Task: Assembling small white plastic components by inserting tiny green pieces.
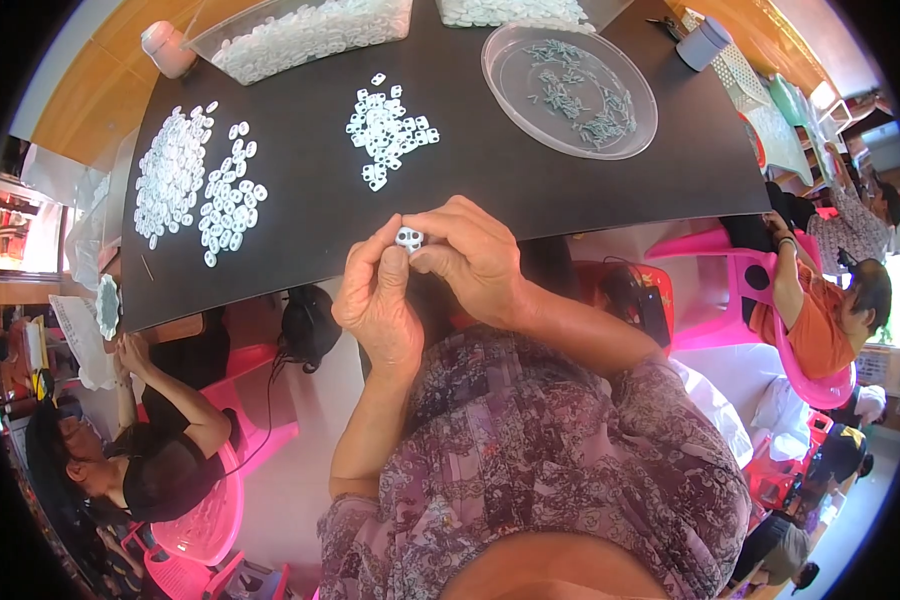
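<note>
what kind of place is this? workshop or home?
Likely a small hand-assembly workshop. The black table holds piles of small white plastic parts, both hands hold one such part, and other people on pink plastic chairs work nearby.

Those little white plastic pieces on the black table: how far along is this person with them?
Already done, it seems: two tidy heaps of white pieces lie at the table's left. In hand: the left hand and right hand pinch one small white piece between them. Apparently left: a smaller pile in the middle, grey bits in the clear round dish, and full clear trays at the far edge.
</note>
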`<move>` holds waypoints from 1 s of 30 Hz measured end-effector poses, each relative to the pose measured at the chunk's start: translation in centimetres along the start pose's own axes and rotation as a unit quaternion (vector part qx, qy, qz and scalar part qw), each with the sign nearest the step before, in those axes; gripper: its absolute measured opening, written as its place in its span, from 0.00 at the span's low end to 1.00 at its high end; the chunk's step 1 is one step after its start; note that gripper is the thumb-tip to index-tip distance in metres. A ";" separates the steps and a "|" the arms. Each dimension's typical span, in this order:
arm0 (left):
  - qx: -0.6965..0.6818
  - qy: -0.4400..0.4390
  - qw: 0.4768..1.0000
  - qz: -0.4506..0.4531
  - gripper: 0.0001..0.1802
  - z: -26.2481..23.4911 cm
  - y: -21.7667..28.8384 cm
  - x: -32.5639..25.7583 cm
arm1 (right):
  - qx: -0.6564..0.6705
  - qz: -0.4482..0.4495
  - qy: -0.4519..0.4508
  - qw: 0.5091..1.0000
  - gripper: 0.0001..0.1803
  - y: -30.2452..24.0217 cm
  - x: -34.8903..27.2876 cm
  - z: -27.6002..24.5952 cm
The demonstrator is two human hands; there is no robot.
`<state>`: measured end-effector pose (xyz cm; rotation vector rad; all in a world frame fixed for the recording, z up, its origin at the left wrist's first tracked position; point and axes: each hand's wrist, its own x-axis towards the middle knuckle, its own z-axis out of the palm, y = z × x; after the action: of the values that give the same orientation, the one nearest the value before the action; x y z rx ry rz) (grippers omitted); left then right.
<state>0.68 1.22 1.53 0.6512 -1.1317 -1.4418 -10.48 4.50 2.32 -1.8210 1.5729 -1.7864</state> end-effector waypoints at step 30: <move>0.061 0.033 0.993 0.093 0.11 -0.1 -1.9 -0.3 | -0.057 -0.097 0.050 0.992 0.16 0.8 -0.5 1.8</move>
<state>-0.01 1.34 -0.25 0.6548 -1.2028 -1.1934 -9.33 3.60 0.91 -2.0290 1.6127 -1.9359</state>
